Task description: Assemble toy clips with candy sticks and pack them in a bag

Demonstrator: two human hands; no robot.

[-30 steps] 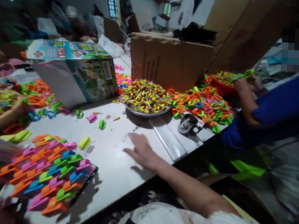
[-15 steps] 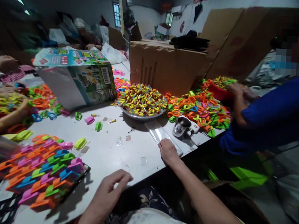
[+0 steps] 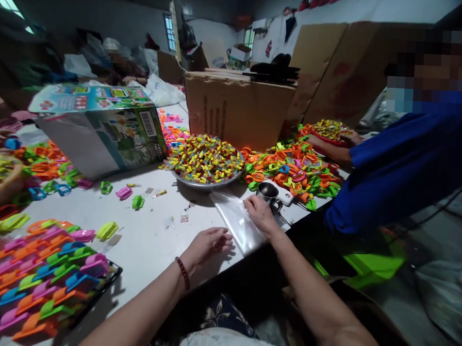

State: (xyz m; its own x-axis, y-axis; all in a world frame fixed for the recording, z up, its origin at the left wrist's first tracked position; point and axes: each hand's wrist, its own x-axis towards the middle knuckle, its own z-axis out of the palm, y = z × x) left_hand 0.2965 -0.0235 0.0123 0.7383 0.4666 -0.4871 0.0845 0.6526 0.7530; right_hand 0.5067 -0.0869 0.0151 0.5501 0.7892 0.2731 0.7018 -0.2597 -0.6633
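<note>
So my right hand [image 3: 259, 211] is resting flat, fingers loose, on top of a stack of clear plastic bags [image 3: 238, 222] just right of centre frame, near the table [image 3: 161, 241] edge. My left hand [image 3: 207, 244] sits just left of the stack, fingers curled in at its edge; can't tell if it's actually pinching a bag. A steel mug [image 3: 269, 194] stands just above my right hand. A metal dish of yellow pieces [image 3: 204, 159] is above centre. Lower left of the frame there's a black tray of coloured clips [image 3: 43, 282]. A person's blue sleeve [image 3: 401, 166] fills the right side.
</note>
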